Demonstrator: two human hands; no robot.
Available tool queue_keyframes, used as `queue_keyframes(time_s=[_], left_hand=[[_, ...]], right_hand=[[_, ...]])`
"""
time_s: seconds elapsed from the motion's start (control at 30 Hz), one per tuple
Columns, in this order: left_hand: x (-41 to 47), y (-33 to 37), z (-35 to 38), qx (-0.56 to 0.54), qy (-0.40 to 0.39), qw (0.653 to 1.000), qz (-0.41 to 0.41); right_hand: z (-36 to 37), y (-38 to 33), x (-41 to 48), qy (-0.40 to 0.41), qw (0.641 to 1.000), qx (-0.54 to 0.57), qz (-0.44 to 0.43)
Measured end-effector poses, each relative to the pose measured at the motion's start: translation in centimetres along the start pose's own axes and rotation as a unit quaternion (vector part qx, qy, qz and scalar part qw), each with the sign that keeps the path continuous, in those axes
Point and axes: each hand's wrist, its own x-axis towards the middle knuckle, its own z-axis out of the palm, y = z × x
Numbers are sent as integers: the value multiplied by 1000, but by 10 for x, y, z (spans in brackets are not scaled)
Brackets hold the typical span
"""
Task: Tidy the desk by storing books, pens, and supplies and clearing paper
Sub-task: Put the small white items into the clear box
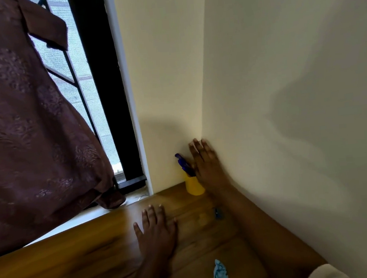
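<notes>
- Nearest, on the brown wood-grain desk: a crumpled light-blue scrap of paper, lying between the two forearms and touched by neither.
- Further in, the left hand: spread wide, palm down, fingers straight and pointing away toward the window sill. Holding nothing. Low over the desk top, contact not clear through the blur.
- To its right, a small dark-blue object on the desk, just beside the right forearm, too blurred to identify.
- In the far corner of the desk, near the cream wall: a short yellow cylindrical cup, standing upright.
- Inside that cup, blue pens: long axes tilted, upper ends leaning up and left, toward the window.
- Just right of the pens, the right hand: fingers stretched out and slightly apart, pointing up at the wall corner, gripping nothing. Overlapping the cup's right rim; touching or not, impossible to tell. Motion-blurred.
- Both hands well apart from each other.
- Farthest left: a dark brown patterned curtain hanging over a black-framed barred window.
</notes>
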Motion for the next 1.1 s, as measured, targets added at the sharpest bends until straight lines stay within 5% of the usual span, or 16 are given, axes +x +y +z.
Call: queue_keyframes(time_s=[0.17, 0.43, 0.67, 0.93, 1.1], left_hand=[[-1, 0, -12, -2, -2, 1000, 8], [-33, -9, -45, -175, -17, 983, 48], [-185, -80, -98, -263, 69, 956, 108], [-342, -244, -106, -183, 99, 978, -4], [-389, -301, -100, -81, 49, 995, -38]], right_hand=[[-25, -12, -69, 137, 961, 181, 158], [-45, -61, -177, 38, 963, 189, 189], [-69, -150, -248, -26, 969, 210, 130], [-47, -275, -337, -63, 962, 243, 106], [-42, -305, -373, -76, 943, 237, 222]])
